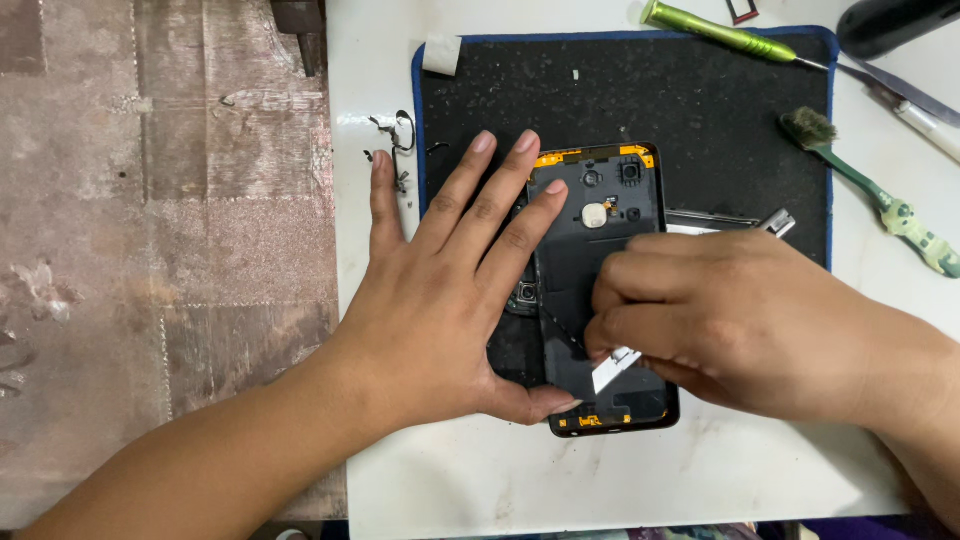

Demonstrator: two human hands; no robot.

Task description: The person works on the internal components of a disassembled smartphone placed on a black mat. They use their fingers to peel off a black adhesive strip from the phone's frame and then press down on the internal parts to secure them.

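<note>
A white table (600, 480) carries a black mat (700, 110) with a blue edge, and on the mat's lower left part lies an opened phone (600, 260), back up, its dark inner plate and orange flex strips showing, its lower end reaching past the mat onto the table. The left hand (440, 310) lies flat and spread over the phone's left side, thumb at the lower edge, pinning it down. The right hand (740, 325) has its fingers drawn together, pinching a small white strip (615, 368) near the phone's lower half; the step looks like peeling or lifting that strip off the plate, which would call for a slow, steady pull while the phone stays pinned. Right of the mat lies a green brush (880, 195); above it a green screwdriver (715, 30); a metal tweezer tip (775, 222) peeks out above the right hand. The right hand hides the phone's right edge, and where the strip is attached cannot be made out. A dark object at the top right corner is cut off.
</note>
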